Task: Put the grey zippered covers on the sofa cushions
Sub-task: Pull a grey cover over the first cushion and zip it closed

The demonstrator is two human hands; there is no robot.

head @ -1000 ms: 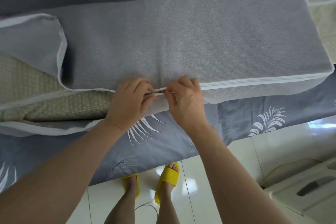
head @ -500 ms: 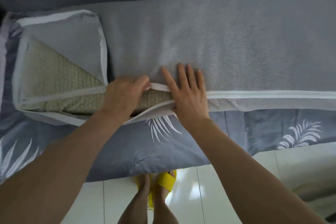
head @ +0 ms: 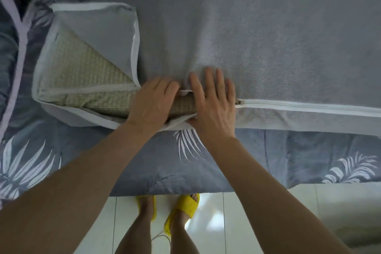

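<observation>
Left hand [head: 152, 103]: curled over the bare cushion [head: 82, 68], just beside the right hand; fingertips hidden at the upper zip edge, so pinching or only pressing cannot be told.
Right hand [head: 214, 107]: flat, fingers straight and spread on the cover [head: 268, 47], thumb down by the lower edge; clasping nothing.
Cover: over the cushion, lying on a leaf-print sheet [head: 226, 156].
Zip [head: 309, 107]: closed from the slider [head: 239, 101], just right of the right hand, onward to the right.
Done: the long stretch right of the hands.
Left to do: gap between and left of the hands open, corner flap [head: 99, 33] folded back, woven cushion showing; probably tucking in, drawing the edges together, then running the slider leftward.
</observation>
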